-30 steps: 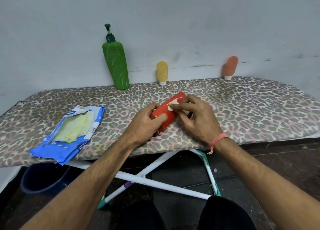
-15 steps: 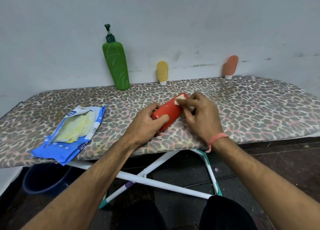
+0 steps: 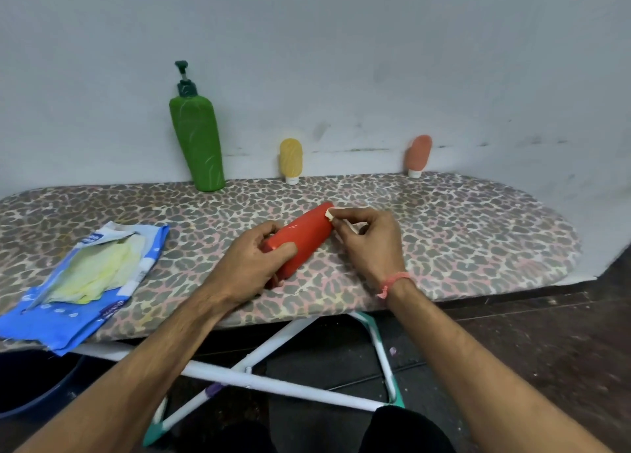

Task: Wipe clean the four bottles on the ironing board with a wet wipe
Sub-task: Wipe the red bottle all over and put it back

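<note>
Leopard-print ironing board [image 3: 461,234] runs along a scuffed pale wall; red bottle [image 3: 302,239] lies on its side near the front edge, mid-board, far end angled up-right toward the wall. Left hand [image 3: 247,268] grips the bottle's near end, fingers and thumb curled round it, holding it steady. Right hand [image 3: 370,241] pinches a small folded wet wipe [image 3: 329,214] between thumb and fingertips and presses it to the bottle's far end. Wipe is mostly hidden by the fingers; only a whitish corner shows.

Outward: green pump bottle [image 3: 198,145] stands leaning against the wall, back left. Yellow bottle [image 3: 291,160] stands cap-down against the wall, just behind the red one but well apart from it. Orange bottle [image 3: 418,155] also cap-down at the wall, further right. Blue wipes pack [image 3: 75,282] lies open at the board's left front, yellowish wipes showing inside. Dark bucket [image 3: 30,387] on the floor below left; the board's white legs cross underneath.

Progress, as a judgement: wiping of the red bottle is under way, at its far end. The other three sit untouched by either hand at the wall; whether any is already cleaned cannot be told. At least the red one remains to finish.
</note>
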